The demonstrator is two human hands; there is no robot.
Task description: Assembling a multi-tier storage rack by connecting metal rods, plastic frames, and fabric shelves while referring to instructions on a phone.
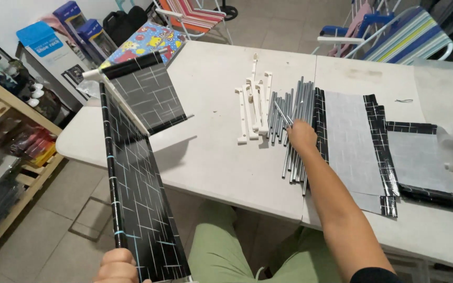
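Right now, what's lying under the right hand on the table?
The right hand rests on a bundle of grey metal rods on the white table. The hand hides which rod its fingertips grip.

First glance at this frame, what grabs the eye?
The long black patterned panel, held up by the left hand at bottom left and slanting over the white table's edge. Next, the right hand reaching into the bundle of metal rods at table centre, with white plastic brackets just left and grey fabric sheets right.
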